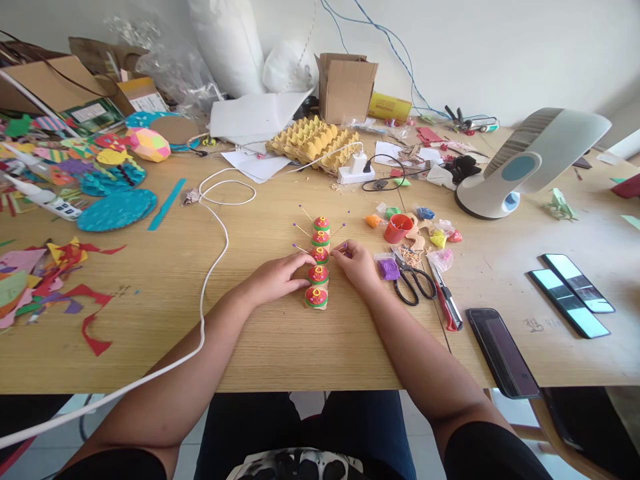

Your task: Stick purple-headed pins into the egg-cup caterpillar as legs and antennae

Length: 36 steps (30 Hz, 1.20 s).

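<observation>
A row of several decorated egg-carton cups lies on the table in front of me, topped with red, green and yellow clay. Thin sticks with purple tips jut from both sides of its far half. My left hand holds the row from the left, its fingers and thumb pressed on the cups near the middle. On the other side, my right hand is closed in a pinch beside the third cup. A small purple tip shows at its fingers, and the rest of that stick is mostly hidden.
Right of my hand are scissors, a utility knife, a red cup and purple clay. A phone lies near the edge. A white cable crosses on the left. Yellow egg cartons and a lamp-like device stand behind.
</observation>
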Tool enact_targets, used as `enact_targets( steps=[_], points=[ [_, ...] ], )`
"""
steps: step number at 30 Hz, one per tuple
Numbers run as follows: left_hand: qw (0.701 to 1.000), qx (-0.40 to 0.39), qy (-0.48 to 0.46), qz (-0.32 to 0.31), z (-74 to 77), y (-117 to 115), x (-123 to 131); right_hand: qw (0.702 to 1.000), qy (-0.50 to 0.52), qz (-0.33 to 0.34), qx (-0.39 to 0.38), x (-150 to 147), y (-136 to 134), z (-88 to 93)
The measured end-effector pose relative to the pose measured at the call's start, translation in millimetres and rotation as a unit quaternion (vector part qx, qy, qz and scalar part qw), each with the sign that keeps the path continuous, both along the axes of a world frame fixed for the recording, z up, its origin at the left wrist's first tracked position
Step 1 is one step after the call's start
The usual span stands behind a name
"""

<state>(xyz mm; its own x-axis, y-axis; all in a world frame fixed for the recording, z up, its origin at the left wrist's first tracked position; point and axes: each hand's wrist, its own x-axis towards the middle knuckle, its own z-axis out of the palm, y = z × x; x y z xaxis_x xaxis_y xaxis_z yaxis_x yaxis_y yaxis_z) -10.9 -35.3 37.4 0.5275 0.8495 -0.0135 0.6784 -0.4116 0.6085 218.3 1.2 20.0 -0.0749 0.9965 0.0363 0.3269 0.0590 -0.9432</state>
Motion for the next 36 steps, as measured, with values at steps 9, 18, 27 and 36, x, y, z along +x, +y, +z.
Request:
enact_targets(
  steps=[9, 18, 27, 36],
  points=[
    [1.0, 0.004, -0.005, -0.001, -0.7, 0.0, -0.3, 1.0, -0.012, 0.013, -0.008, -1.3, -1.1, -0.5],
    [1.0, -0.003, -0.003, 0.001, -1.1, 0.4, -0.2, 1.0, 0.001, 0.007, -0.015, -2.0, -2.1, 4.0],
    [1.0, -0.005, -0.005, 0.002, 0.2, 0.0, 0.1, 1.0, -0.014, 0.016, -0.021, -2.6, -4.3, 9.7],
    [1.0, -0.016, -0.003, 0.011, 1.5, 0.0, 1.7, 0.999, 0.006, 0.017, -0.029, 1.5, -6.2, 17.2]
  ],
)
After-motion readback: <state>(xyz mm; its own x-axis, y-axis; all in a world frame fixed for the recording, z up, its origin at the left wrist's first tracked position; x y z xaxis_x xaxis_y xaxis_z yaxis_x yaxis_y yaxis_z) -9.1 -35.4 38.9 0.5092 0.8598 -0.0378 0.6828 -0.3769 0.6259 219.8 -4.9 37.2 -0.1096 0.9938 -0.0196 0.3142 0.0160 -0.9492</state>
